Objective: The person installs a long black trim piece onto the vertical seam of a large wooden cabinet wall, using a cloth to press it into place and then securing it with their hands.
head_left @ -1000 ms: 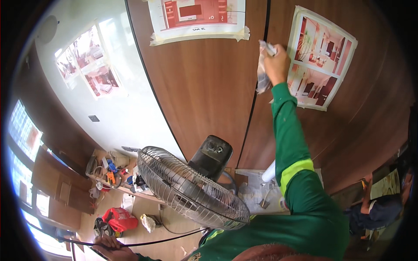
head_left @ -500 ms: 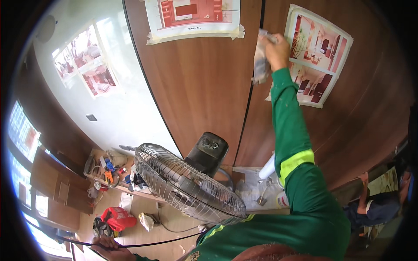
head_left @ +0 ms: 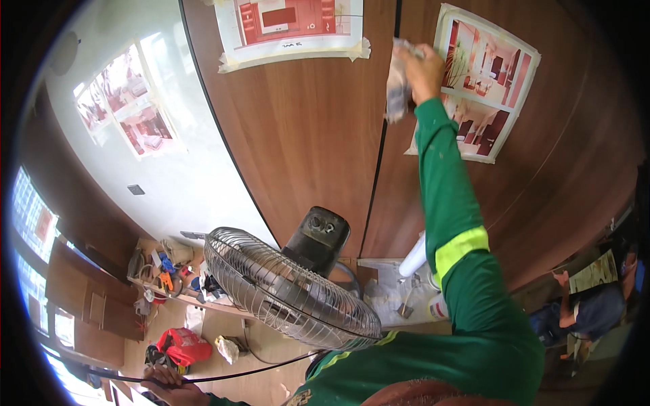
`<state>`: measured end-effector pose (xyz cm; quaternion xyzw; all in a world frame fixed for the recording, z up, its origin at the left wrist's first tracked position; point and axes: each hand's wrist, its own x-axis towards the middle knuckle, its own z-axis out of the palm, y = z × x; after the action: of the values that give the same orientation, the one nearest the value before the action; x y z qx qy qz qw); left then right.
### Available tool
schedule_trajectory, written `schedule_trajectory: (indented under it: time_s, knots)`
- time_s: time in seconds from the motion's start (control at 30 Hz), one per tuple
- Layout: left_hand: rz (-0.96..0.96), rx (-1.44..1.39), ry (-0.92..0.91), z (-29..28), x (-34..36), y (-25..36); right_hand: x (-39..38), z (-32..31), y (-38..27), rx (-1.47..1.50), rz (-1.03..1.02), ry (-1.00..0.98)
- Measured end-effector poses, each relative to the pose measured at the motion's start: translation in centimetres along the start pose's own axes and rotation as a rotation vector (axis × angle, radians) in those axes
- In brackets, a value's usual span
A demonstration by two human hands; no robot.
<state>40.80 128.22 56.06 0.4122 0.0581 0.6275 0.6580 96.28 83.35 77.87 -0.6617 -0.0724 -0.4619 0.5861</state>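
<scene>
My right hand [head_left: 424, 71] is raised high on the brown wood panel [head_left: 305, 135], its fingers closed round a crumpled, greyish rag [head_left: 398, 84]. The rag lies along the dark vertical gap between two panels, just left of a taped sheet of red-toned room pictures [head_left: 484, 81]. Low on the left, my left hand [head_left: 169, 386] is wrapped round a thin black cable [head_left: 230, 375], which runs left and right from the fist. A black wire-caged fan [head_left: 291, 287] stands tilted between my arms and the panels.
Another taped print [head_left: 291, 30] hangs at the top, more on the white wall [head_left: 210, 169]. A cluttered shelf [head_left: 176, 271] stands low left, with a red bag [head_left: 184, 346] on the floor. A white tube [head_left: 412, 256] leans below the panels. A person in dark clothes [head_left: 589, 314] is at far right.
The view has shifted slightly, so the prints and panels sit a little further left. My right hand and the rag remain by the same gap; my left hand keeps its hold on the cable.
</scene>
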Motion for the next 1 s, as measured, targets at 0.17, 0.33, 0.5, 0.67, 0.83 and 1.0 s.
schedule_trajectory:
  time_s: [0.17,0.33,0.5,0.67,0.83,1.0]
  knots:
    - [-0.018,0.008,0.063,-0.4,-0.6,-0.6,-1.0,-0.9,4.2,-0.173,-0.151,0.003]
    - [-0.01,0.023,0.071,-0.2,-0.7,0.5,1.4,0.5,0.3,-0.005,-0.076,-0.004]
    - [-0.02,0.014,0.094,-1.0,-0.6,0.1,-1.6,-0.3,2.4,-0.149,-0.069,-0.013]
    - [-0.01,0.033,0.097,-0.6,-0.5,1.1,2.0,0.7,-0.3,-0.021,-0.099,0.02]
    - [-0.019,-0.012,0.071,-1.5,-1.2,0.8,-2.3,-0.6,4.7,-0.142,-0.107,-0.008]
    - [0.061,0.087,0.083,-2.4,-1.9,2.9,1.3,1.8,0.8,-0.059,-0.099,0.018]
